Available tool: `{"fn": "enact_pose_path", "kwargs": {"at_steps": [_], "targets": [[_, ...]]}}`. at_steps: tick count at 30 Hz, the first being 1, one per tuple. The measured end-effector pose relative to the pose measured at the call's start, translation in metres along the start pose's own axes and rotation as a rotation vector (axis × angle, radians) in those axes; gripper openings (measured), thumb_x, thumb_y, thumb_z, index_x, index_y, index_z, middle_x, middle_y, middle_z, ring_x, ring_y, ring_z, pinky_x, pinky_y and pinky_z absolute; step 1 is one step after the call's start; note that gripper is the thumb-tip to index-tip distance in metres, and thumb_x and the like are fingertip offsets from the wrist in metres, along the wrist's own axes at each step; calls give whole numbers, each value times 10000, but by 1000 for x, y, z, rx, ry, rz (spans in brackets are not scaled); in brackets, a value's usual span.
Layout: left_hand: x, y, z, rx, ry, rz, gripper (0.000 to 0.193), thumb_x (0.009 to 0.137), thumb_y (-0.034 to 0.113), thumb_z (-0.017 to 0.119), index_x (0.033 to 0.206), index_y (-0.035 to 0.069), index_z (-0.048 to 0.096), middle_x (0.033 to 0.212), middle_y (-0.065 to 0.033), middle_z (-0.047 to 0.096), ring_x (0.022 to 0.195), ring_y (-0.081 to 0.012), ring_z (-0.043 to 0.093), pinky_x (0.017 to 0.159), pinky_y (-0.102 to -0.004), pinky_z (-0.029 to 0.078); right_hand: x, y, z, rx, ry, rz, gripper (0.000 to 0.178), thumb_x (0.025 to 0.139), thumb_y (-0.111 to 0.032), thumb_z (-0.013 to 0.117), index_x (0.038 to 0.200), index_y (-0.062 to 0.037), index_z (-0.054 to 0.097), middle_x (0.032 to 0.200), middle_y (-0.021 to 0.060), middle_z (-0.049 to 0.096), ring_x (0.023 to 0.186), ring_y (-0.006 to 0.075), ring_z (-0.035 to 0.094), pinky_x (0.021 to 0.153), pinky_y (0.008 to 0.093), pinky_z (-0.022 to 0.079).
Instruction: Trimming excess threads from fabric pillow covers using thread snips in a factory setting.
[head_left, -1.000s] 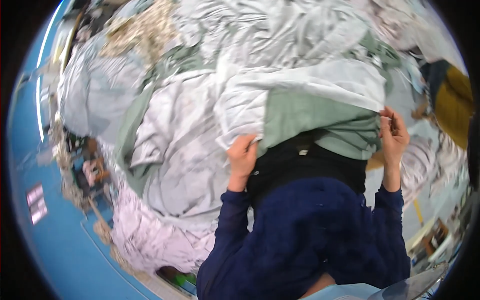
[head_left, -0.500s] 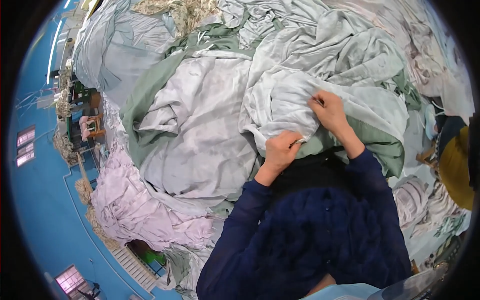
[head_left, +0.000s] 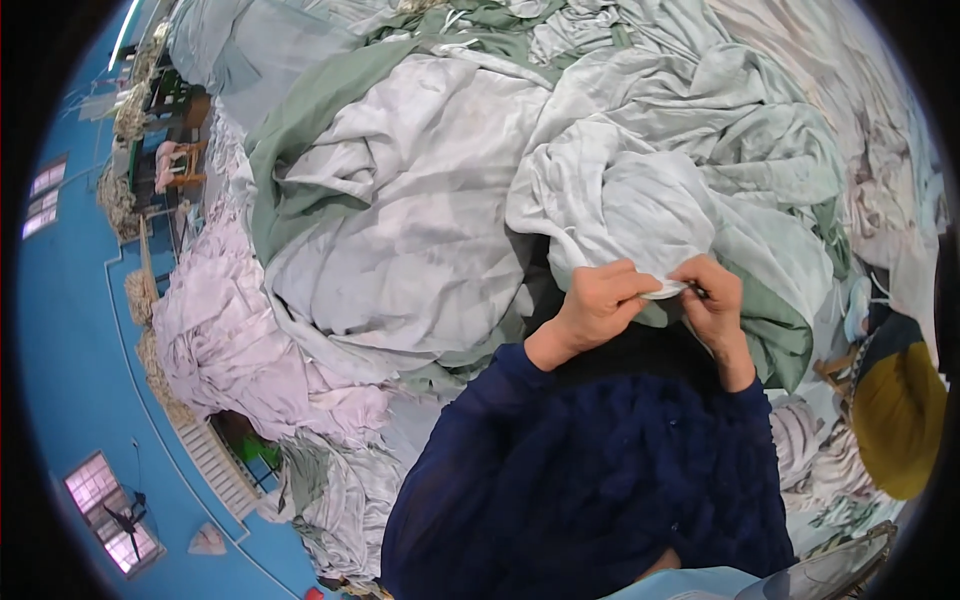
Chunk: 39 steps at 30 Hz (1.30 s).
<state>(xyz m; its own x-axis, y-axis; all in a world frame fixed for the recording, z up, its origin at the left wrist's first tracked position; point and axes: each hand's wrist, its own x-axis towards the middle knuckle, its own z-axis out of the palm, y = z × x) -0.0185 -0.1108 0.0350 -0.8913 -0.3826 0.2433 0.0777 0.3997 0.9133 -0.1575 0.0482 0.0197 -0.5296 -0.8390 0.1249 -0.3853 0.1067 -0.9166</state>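
A large pale grey-green cloth [head_left: 660, 200] with darker green parts lies bunched before me, its near edge at my lap. My left hand [head_left: 600, 305] pinches a whitish folded edge of this cloth between thumb and fingers. Close beside it, my right hand [head_left: 712, 295] is closed on the same edge, fingertips almost meeting the left ones. A short stretch of the hem shows between the two hands. More of the pale fabric [head_left: 430, 200], bordered by a green strip [head_left: 285, 150], spreads out to the left.
Pinkish-lilac cloth [head_left: 240, 330] is heaped at the left. Beige-grey cloth [head_left: 880, 150] hangs or lies at the far right. A mustard-coloured rounded thing [head_left: 900, 420] stands at the right by a wooden piece [head_left: 835, 372]. Rolled bundles [head_left: 140, 300] line the left side near a blue surface [head_left: 70, 370].
My right hand has come down from the middle of the cloth to the edge beside my left hand. The left hand has shifted right, and the whole view has tilted slightly.
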Motion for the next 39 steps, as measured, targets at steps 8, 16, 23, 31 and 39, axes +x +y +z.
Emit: {"fn": "enact_pose_path", "kwargs": {"at_steps": [8,16,23,31,39], "targets": [[-16,-26,-2,498,193,-9,360,592,-26,629,940,66,623,822,-123,581,728,-339,599,595,-401,487,-49,-12,-57,239,538,9,118,909,-98,651,915,8,599,825,33,576,661,72,480,571,203,348],[-16,-82,-28,400,580,-192,201,779,-5,698,971,42,662,835,-38,654,726,-137,605,659,-278,486,-106,7,-109,142,894,36,129,937,-115,633,915,7,598,718,7,561,542,29,418,479,178,282],[-13,-73,-70,612,932,-44,159,781,-2,674,935,7,634,873,-65,636,806,-170,600,719,-288,477,-145,35,-129,168,1025,105,146,947,-115,614,995,21,632,703,-4,569,548,45,427,489,194,306],[10,-82,-111,588,795,-84,146,792,-61,550,902,-12,633,838,-78,652,754,-147,581,708,-274,469,-156,51,-155,403,1214,256,17,920,-50,634,928,-43,620,769,-2,617,499,24,419,447,162,303],[61,-135,-134,396,680,-311,101,796,22,574,852,-14,649,699,-43,628,624,-106,552,596,-259,444,-149,70,-145,481,1329,530,147,872,-73,698,814,-93,564,667,-30,543,441,48,428,398,179,308]]}}
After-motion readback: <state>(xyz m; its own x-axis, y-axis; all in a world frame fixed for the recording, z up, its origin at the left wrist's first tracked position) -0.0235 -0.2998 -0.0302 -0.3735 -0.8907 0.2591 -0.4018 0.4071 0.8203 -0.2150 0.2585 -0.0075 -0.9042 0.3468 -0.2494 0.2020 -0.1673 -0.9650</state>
